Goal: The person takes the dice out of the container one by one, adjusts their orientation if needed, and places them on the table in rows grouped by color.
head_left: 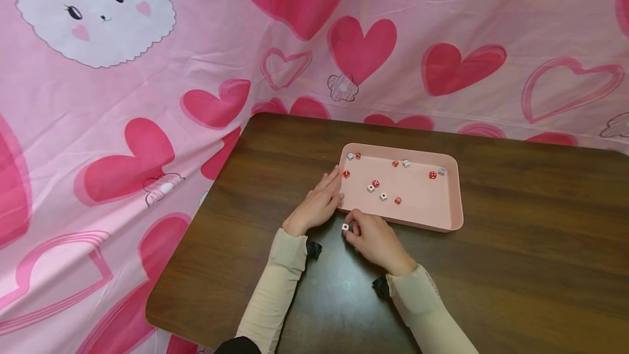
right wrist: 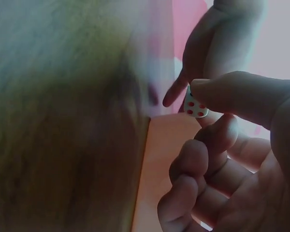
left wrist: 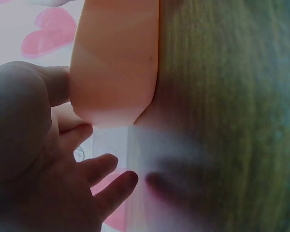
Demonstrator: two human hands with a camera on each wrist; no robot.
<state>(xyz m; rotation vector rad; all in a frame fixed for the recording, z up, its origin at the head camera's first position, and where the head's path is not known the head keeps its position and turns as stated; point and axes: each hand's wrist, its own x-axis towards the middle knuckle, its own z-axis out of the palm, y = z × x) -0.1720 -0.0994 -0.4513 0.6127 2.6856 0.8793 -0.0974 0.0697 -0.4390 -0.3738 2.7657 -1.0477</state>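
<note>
My right hand pinches a white die with red pips, just outside the near-left corner of a pink tray. Close up in the right wrist view, thumb and forefinger hold that die and the other fingers curl in. At the tray's left end, my left hand touches the edge with its fingers extended; its thumb lies at the rim in the left wrist view. Inside the tray are scattered several red dice and several white dice, some in red-and-white pairs.
The tray stands on a dark brown wooden table. Pink cloth with hearts hangs behind the table and along its left side. Black wrist devices sit at both cuffs.
</note>
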